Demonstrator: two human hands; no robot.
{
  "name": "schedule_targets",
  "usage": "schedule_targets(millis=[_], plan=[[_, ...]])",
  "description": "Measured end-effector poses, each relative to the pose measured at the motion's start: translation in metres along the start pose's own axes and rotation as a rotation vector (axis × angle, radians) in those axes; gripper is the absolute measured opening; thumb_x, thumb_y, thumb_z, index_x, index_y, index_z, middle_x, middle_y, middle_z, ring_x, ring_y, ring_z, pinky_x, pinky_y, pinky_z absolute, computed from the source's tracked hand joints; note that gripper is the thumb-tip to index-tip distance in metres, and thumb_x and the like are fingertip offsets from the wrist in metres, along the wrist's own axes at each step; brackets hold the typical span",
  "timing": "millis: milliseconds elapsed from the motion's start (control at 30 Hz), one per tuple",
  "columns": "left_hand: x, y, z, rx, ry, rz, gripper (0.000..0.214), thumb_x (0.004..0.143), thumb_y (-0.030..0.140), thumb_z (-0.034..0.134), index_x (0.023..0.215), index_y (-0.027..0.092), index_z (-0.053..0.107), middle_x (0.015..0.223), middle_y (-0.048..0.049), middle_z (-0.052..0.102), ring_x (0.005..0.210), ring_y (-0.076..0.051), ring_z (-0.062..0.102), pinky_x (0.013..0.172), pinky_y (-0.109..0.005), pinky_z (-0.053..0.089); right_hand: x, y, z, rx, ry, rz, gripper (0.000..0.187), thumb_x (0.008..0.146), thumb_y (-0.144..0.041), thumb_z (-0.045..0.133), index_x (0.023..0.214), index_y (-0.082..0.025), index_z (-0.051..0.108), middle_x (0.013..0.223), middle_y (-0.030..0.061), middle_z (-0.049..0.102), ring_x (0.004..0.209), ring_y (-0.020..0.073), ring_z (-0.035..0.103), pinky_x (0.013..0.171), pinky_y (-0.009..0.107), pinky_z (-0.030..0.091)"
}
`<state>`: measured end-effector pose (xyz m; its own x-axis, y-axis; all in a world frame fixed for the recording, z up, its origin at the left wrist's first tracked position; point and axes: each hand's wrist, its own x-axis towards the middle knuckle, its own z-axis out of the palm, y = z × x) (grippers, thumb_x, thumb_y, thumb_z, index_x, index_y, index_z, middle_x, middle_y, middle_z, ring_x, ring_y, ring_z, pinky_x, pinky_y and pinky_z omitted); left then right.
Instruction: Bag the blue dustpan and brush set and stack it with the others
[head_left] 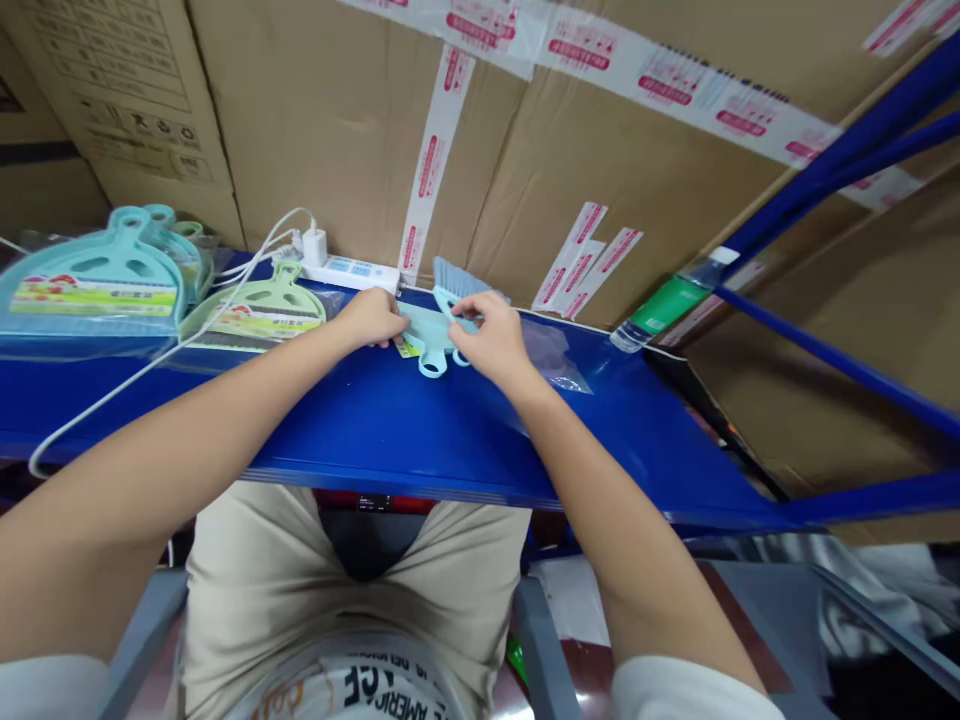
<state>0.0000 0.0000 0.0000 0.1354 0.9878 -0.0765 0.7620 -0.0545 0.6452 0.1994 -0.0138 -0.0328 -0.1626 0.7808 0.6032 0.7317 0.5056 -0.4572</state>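
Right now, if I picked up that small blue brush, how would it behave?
The blue brush would probably feel light, since the right hand seems to hold it by the fingers alone. Its bristles look fine and closely packed, so they would likely bend if pushed. The smooth, plastic-looking body should stay fairly stiff.

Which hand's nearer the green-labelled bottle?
Right. The right hand, holding the brush, is left of the bottle and apart from it; the left hand is farther left, gripping the dustpan by its edge.
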Motion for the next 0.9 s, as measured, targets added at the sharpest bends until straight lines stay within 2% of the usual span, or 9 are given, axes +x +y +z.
schedule_targets(millis=[133,333,633,900], plan=[[-0.003,0.006,0.008,-0.096,-0.057,0.028,0.026,0.089,0.007,0.064,0.066,0.02,0.06,0.056,0.0024,0.066,0.044,-0.011,0.057,0.054,-0.026,0.05,-0.005,-0.011,0.012,0.005,-0.108,-0.008,0.014,0.077,-0.011,0.071,0.087,-0.021,0.072,0.095,0.006,0.069,0.092,0.0238,0.065,0.091,0.041,0.054],[-0.003,0.006,0.008,-0.112,-0.057,0.008,0.018,0.093,0.005,0.062,0.079,0.016,0.067,0.057,0.0035,0.067,0.042,-0.011,0.057,0.051,-0.026,0.048,-0.007,-0.007,0.007,-0.012,-0.234,0.028,0.015,0.078,-0.009,0.07,0.087,-0.021,0.073,0.098,0.0063,0.072,0.088,0.0225,0.068,0.088,0.039,0.056],[-0.002,0.008,0.011,-0.181,-0.07,-0.01,0.018,0.098,0.004,0.057,0.086,0.016,0.066,0.058,0.0029,0.068,0.044,-0.012,0.06,0.052,-0.027,0.048,-0.007,-0.008,0.011,0.008,-0.261,0.018,0.012,0.088,-0.011,0.066,0.085,-0.021,0.073,0.095,0.006,0.073,0.09,0.0214,0.07,0.089,0.037,0.058],[-0.003,0.006,0.012,-0.204,-0.082,-0.004,0.031,0.099,0.007,0.061,0.072,0.021,0.055,0.057,0.002,0.068,0.044,-0.011,0.06,0.051,-0.026,0.048,-0.006,-0.004,0.0,-0.033,-0.355,-0.128,0.014,0.09,-0.01,0.064,0.093,-0.019,0.074,0.101,0.0079,0.073,0.092,0.021,0.069,0.09,0.036,0.055]])
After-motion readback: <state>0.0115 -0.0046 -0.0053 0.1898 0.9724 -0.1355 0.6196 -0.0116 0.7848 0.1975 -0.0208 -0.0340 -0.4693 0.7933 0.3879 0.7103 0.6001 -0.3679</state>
